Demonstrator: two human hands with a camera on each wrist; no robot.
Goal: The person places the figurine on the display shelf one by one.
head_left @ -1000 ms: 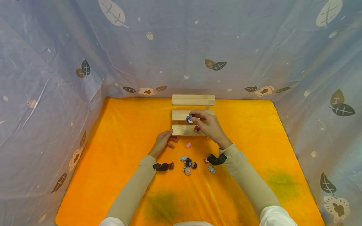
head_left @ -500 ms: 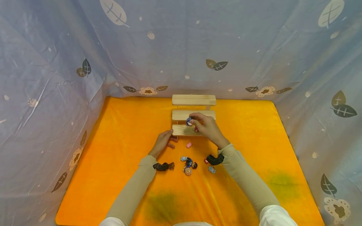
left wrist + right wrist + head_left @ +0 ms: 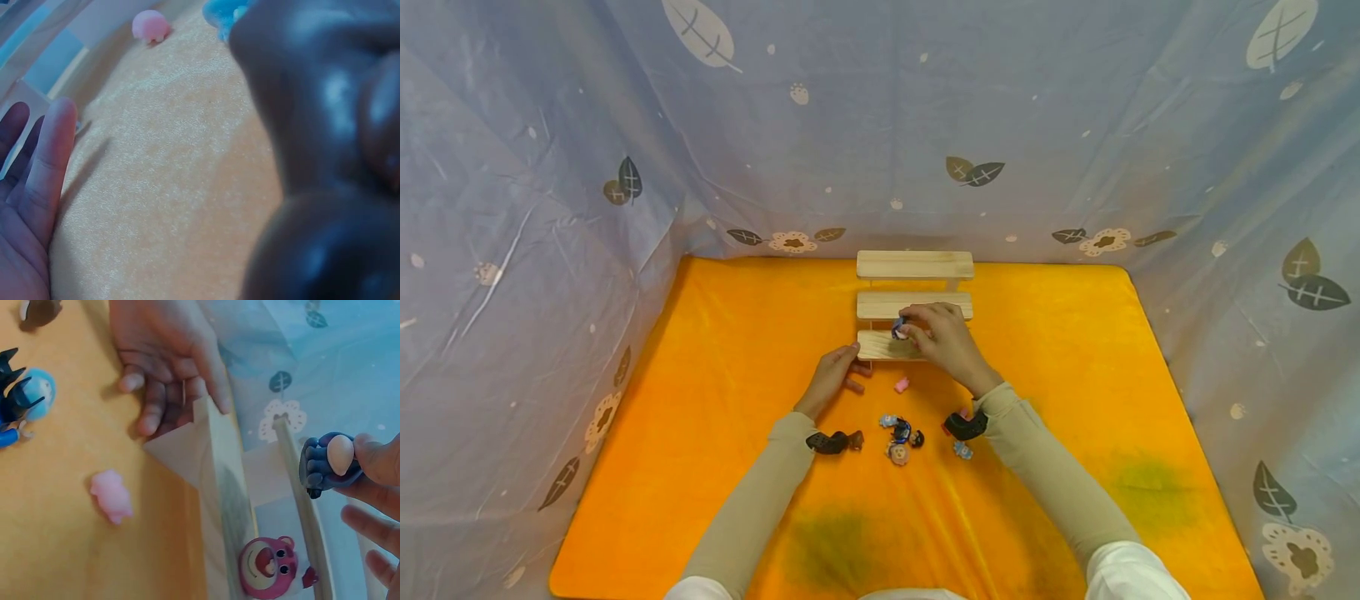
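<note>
My right hand (image 3: 951, 337) pinches a small dark-blue figurine (image 3: 319, 459) with a pale oval belly, between thumb and fingers. It is held above the lowest step of a three-tier wooden stand (image 3: 880, 346). On that step sits a magenta bear figurine (image 3: 269, 567) with an open mouth, hidden behind my right hand in the head view. My left hand (image 3: 831, 377) is at the left end of the same step. Its thumb rests against the board's end, while the other fingers extend loosely below it. A pink figurine (image 3: 902, 385) lies in front of the stand.
Several figurines lie nearer me on the orange cloth (image 3: 737, 333): a black-and-blue one (image 3: 901, 432), a round beige-faced one (image 3: 897, 454), a light-blue one (image 3: 962, 450) and a brown one (image 3: 855, 440). Patterned grey-blue curtains (image 3: 850, 125) enclose the back and sides.
My right hand has lowered slightly toward the lowest step with the dark-blue figurine. It now covers the magenta bear in the head view. My left hand has stayed in place.
</note>
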